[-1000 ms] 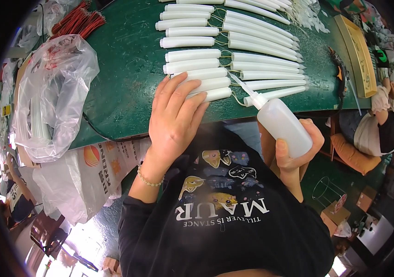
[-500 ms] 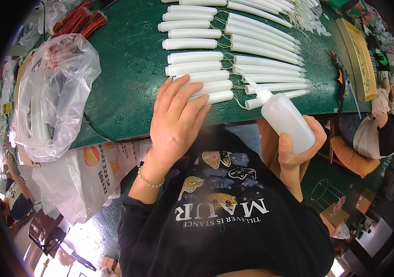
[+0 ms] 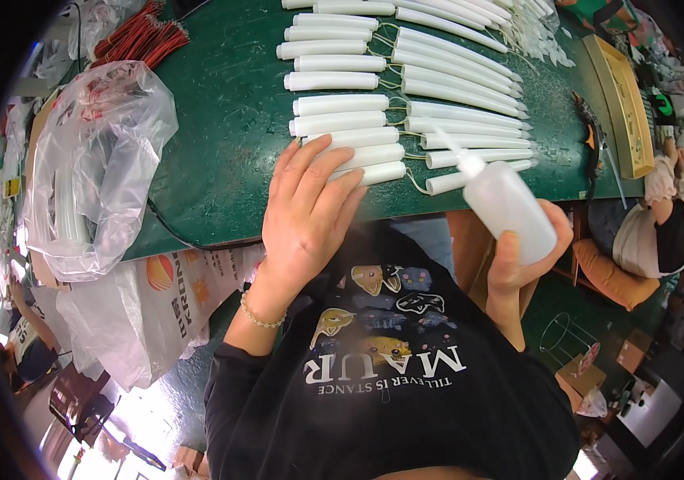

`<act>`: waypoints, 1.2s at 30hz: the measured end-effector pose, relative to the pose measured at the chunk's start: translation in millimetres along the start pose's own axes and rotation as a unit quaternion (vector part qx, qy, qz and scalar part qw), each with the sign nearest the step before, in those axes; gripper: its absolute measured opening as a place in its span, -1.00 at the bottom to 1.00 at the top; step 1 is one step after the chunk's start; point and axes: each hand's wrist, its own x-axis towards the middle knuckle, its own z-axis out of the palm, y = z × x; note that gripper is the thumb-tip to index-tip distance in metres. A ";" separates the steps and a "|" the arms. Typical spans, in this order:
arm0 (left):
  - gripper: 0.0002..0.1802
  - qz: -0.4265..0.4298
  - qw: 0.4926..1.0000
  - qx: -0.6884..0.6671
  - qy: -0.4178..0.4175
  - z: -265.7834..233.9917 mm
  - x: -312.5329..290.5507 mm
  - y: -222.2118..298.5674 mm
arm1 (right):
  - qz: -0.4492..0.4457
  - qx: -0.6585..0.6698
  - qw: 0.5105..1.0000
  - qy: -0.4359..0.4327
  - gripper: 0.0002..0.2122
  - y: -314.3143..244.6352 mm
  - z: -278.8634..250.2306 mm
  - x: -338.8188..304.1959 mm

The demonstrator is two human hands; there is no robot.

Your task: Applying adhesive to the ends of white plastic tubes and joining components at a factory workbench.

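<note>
My right hand (image 3: 535, 254) grips a translucent white squeeze bottle (image 3: 508, 206). The bottle is tilted, with its thin nozzle pointing up and left over the tapered white tubes (image 3: 470, 83). My left hand (image 3: 303, 210) lies with fingers stretched across the near ends of the short white tubes (image 3: 339, 105), touching several of them. Short and tapered tubes lie in two side-by-side columns, like parts of candle lights. Thin pale wires (image 3: 411, 178) run between the columns. The bottle hides part of the nearest tapered tube.
A clear plastic bag (image 3: 94, 180) sits at the table's left, below a bundle of red wires (image 3: 146, 40). On the right are a glue gun-like orange and black tool (image 3: 590, 144) and a yellow tray (image 3: 642, 160). Another person (image 3: 662, 224) is at the far right.
My right hand has drawn the bottle slightly right and down, so its nozzle tip has moved away from the tapered tubes' open ends. My left hand stays almost in place.
</note>
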 end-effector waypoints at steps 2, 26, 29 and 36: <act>-0.73 0.007 1.000 -0.006 0.003 -0.1 1.5 0.7 | -0.049 -0.014 0.998 0.035 -0.40 5.6 -0.4 17.0; -0.71 -0.012 1.000 0.015 -0.001 -3.8 -1.3 4.7 | 0.175 -0.037 0.983 -0.033 -0.44 192.8 -54.7 346.8; -0.69 -0.003 1.000 0.006 -0.002 -2.8 1.3 1.8 | 0.152 -0.137 0.978 -0.033 -0.45 186.2 -98.0 353.2; -0.62 0.024 0.997 0.068 0.020 -0.7 -12.5 1.9 | -0.119 -0.157 0.936 -0.294 -0.85 5.0 -22.1 135.7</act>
